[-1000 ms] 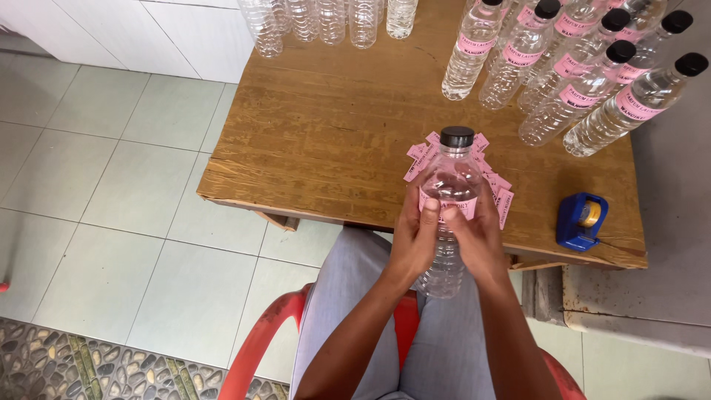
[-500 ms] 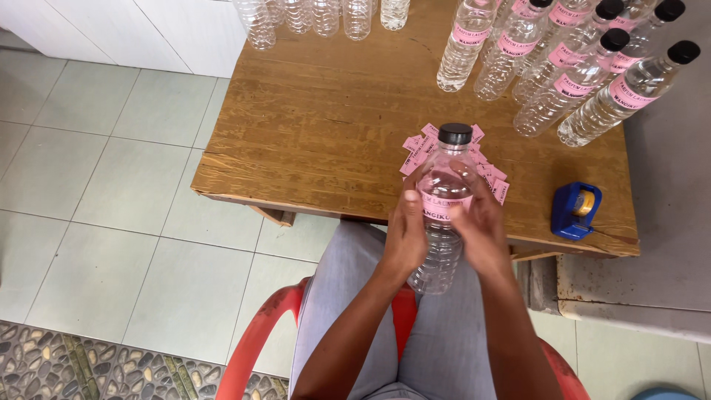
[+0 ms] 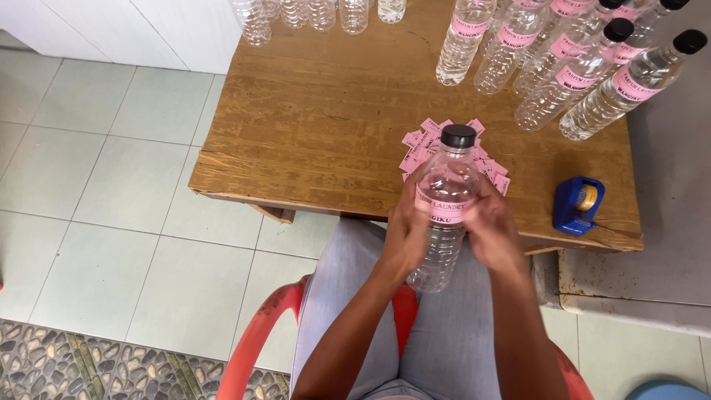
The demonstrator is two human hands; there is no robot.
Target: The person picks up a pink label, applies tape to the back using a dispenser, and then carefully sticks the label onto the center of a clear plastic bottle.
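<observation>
**Holding a clear bottle over the lap, label band under the thumbs**

Listing from left to right.

- Empty clear bottles [image 3: 311,13]: uncapped, in a row along the table's far edge, toward its left corner.
- Table [image 3: 311,126]: worn wood, bare in the middle.
- Left hand [image 3: 406,233]: wrapped round the bottle's left side, thumb at the edge of the pink label.
- Bottle [image 3: 444,204]: clear plastic, black cap, held upright just off the table's near edge. Probably filled, so moderately heavy; thin ribbed walls likely give under pressure, smooth and a little slippery. Best grasped at the ribbed lower body, clear of the label.
- Pink labels [image 3: 422,144]: loose heap near the near edge, behind the bottle.
- Right hand [image 3: 490,226]: closed on the bottle's right side.
- Labelled bottles [image 3: 570,67]: capped, far right corner.
- Tape dispenser [image 3: 578,205]: blue, near right corner.
</observation>
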